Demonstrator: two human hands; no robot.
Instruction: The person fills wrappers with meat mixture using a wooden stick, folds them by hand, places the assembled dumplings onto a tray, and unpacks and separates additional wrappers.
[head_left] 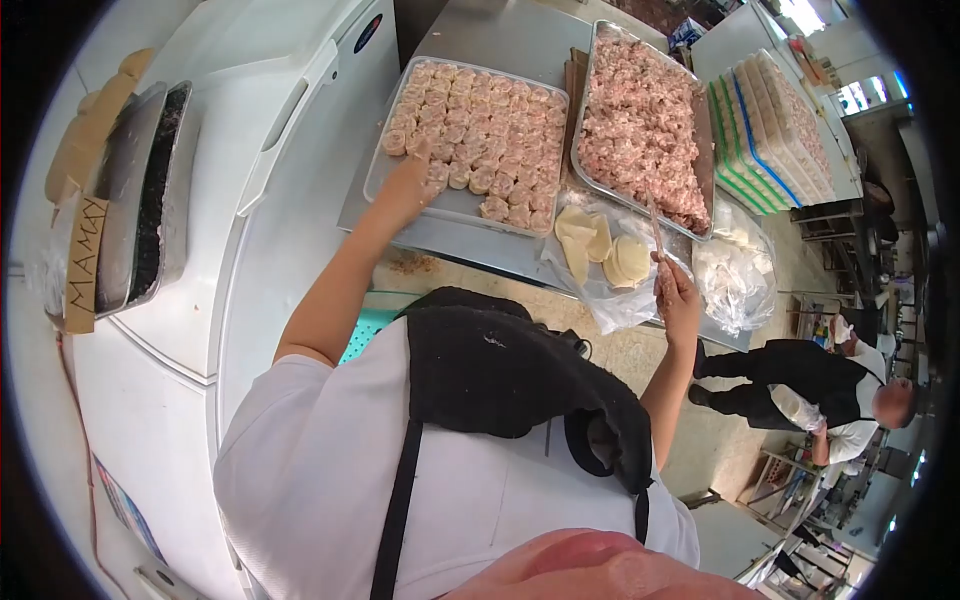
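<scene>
My left hand (405, 190) reaches over the near left part of a tray (462, 212) of open-topped meat dumplings (500, 120) set in close rows. Its fingers are together around a dumpling at the edge of the rows, partly hidden by the hand. My right hand (677, 295) grips a thin, narrow spatula (656, 225) smeared with meat. The spatula's far end touches the near edge of the minced meat filling (645, 120), which lies in a metal tray (578, 160). Between the hands, round dough wrappers (628, 260) lie on a plastic bag (610, 310).
Stacked trays (765, 130) with green and blue rims stand right of the filling. A clear plastic bag (735, 270) holds something pale. White freezers (250, 120) line the left, with a cardboard sign (85, 265). Another person (810, 385) in a black apron stands at right.
</scene>
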